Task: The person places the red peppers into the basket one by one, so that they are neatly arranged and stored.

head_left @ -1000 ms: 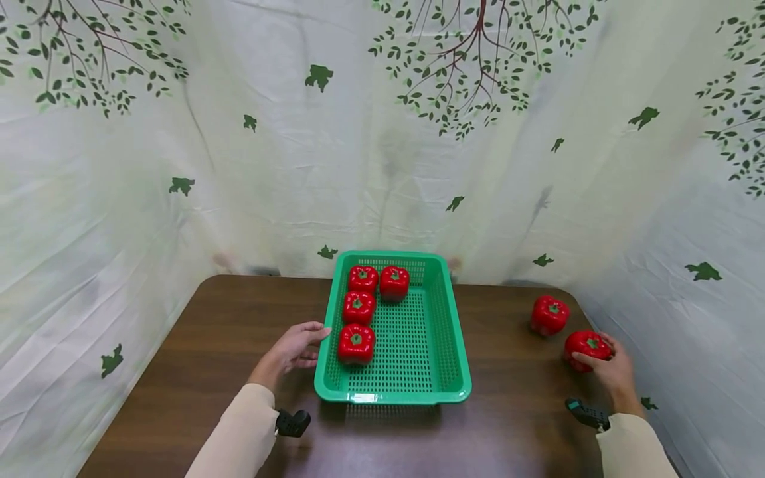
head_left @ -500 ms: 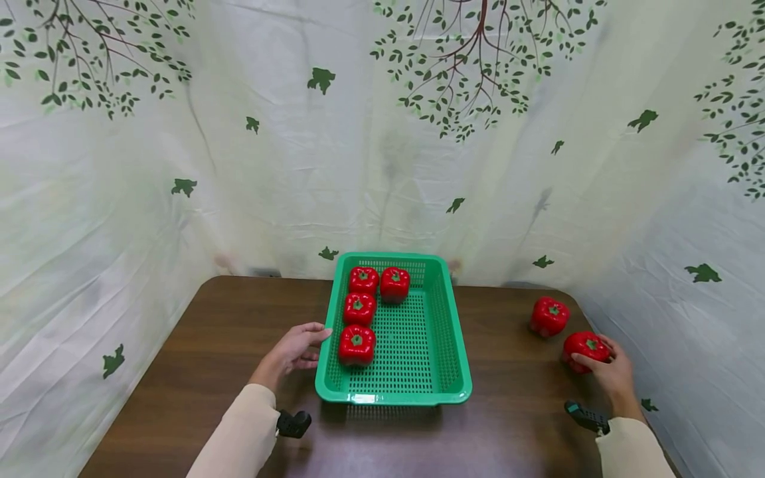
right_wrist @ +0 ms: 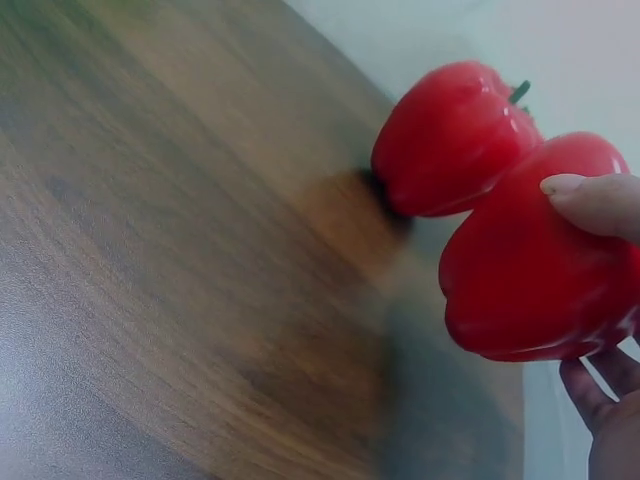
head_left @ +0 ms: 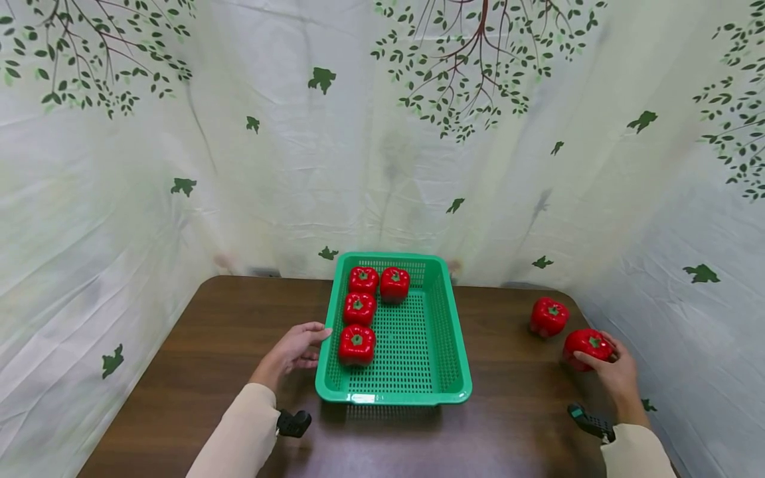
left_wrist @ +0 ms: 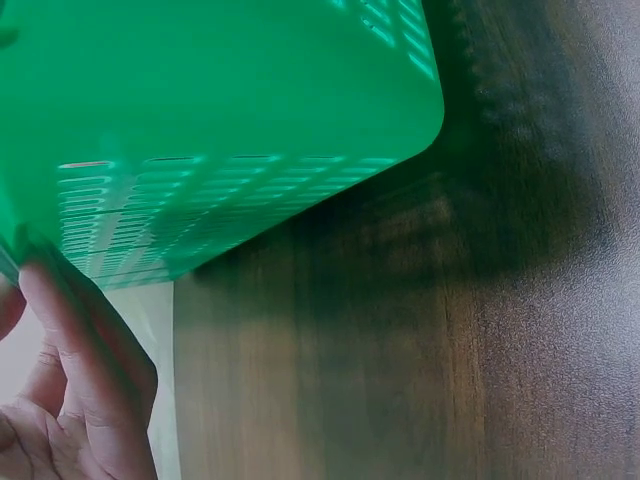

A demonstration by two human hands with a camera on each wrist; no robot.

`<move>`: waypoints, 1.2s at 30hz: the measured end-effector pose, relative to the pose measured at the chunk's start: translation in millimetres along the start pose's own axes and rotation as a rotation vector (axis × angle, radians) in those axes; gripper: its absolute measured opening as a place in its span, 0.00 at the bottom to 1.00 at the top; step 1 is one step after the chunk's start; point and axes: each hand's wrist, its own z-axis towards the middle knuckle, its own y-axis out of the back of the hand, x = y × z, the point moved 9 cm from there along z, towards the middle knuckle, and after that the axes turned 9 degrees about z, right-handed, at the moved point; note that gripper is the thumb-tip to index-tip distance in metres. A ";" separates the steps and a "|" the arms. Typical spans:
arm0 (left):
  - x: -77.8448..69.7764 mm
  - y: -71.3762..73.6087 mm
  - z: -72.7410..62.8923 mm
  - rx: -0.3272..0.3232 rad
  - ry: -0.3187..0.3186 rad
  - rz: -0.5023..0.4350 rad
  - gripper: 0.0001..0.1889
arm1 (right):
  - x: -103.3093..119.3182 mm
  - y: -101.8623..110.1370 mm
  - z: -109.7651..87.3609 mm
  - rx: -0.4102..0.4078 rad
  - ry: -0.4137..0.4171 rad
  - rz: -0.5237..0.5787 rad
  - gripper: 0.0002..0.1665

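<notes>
My right hand (head_left: 619, 373) grips a red bell pepper (head_left: 584, 350) near the table's right edge, thumb on the near side and fingers round the far side. In the right wrist view this bell pepper (right_wrist: 540, 262) looks slightly off the table, its shadow below it. A second red bell pepper (head_left: 549, 317) stands just behind. At centre is a green plastic basket (head_left: 457, 332), its left rim pinched between the thumb and fingers of my left hand (head_left: 297, 347). Several red bell peppers (head_left: 356, 344) sit inside, mostly along the left wall. The left wrist view shows the basket's perforated side (left_wrist: 220, 190).
The brown wooden table (head_left: 239, 318) has rounded back corners. Behind it and at both sides hangs a pale curtain (head_left: 382, 166) printed with leaves and branches. Each wrist carries a small black device (head_left: 293, 423).
The right hand and its bell pepper have shifted very slightly, the pepper a touch higher in view. The left hand, the basket and the other peppers have stayed put.
</notes>
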 end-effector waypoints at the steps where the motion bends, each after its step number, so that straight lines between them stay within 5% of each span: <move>1: 0.4 -0.1 -0.1 0.001 0.003 -0.003 0.18 | 1.6 0.3 -0.5 -0.004 0.007 -0.002 0.54; 18: -3.1 0.9 -0.8 0.004 -0.001 0.011 0.20 | 45.3 -0.8 -12.2 0.046 0.138 -0.059 0.50; 36: -0.5 0.1 1.8 0.003 0.001 0.008 0.20 | 87.4 -25.2 -25.5 0.132 0.239 -0.073 0.51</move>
